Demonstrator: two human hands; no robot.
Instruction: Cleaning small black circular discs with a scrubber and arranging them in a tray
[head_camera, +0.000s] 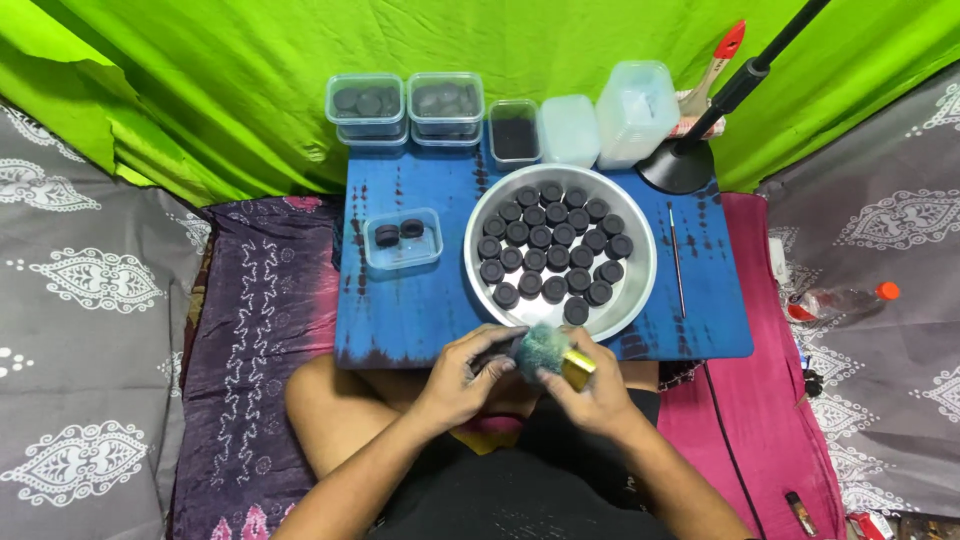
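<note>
Bright green cloth (250, 90) hangs behind a low blue tie-dyed board (420, 310) set between grey patterned fabric (90, 290) and a magenta mat (760, 420); on the board sits a round silver metal bowl (637, 290) filled with small black round pucks (545, 250), and just left of it a shallow clear plastic tray (402, 255) holding two more. At the board's near edge the left hand (462, 375) curls its fingers around a dark puck (492, 353) — mostly hidden, so its shape is hard to tell; the right hand (590, 390) grips a brush with a gold metal ferrule and fluffy teal bristles (548, 352), bristles touching the puck. Clear lidded containers (405, 105) line the far edge beside a black lamp base (678, 165).
</note>
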